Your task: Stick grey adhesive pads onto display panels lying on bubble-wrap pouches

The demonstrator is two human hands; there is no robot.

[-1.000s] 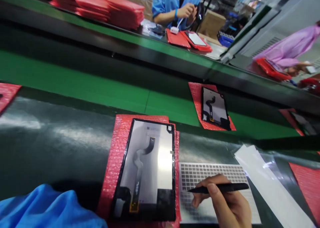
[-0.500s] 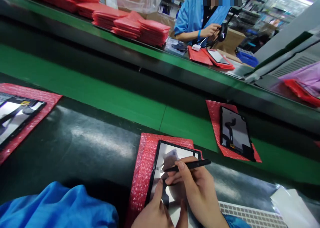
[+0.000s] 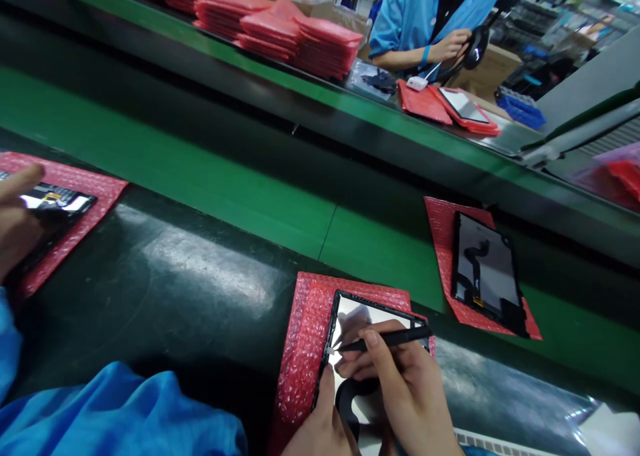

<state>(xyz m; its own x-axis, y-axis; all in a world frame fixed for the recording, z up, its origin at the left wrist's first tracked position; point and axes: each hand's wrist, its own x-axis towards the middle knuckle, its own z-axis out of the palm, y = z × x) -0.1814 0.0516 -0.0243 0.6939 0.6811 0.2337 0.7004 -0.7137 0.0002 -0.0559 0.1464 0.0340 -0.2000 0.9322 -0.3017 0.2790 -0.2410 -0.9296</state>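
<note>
A dark display panel (image 3: pixel 356 314) with a black flex cable (image 3: pixel 350 396) lies on red bubble wrap (image 3: pixel 305 349) at the bottom centre. My right hand (image 3: pixel 407 389) is over the panel. It pinches a thin black tool (image 3: pixel 395 339) whose pale tip touches the glass near the panel's left edge. My left hand (image 3: pixel 317 429) comes up from the bottom edge. Its thumb lies stretched on the panel beside the cable, and the other fingers are mostly out of frame.
Another panel on red wrap (image 3: pixel 483 269) sits on the green belt (image 3: pixel 210 183) to the right. A co-worker's hand (image 3: pixel 15 219) touches a third panel (image 3: pixel 55 199) at the left. Blue sleeve (image 3: pixel 125 409) at the bottom left. Stacked red wraps (image 3: pixel 300 36) and a seated worker (image 3: pixel 425 36) across the line.
My right hand has carried the tool from the grid sheet over to the panel, and my left hand has joined it there. A co-worker's hand has come in at the left.
</note>
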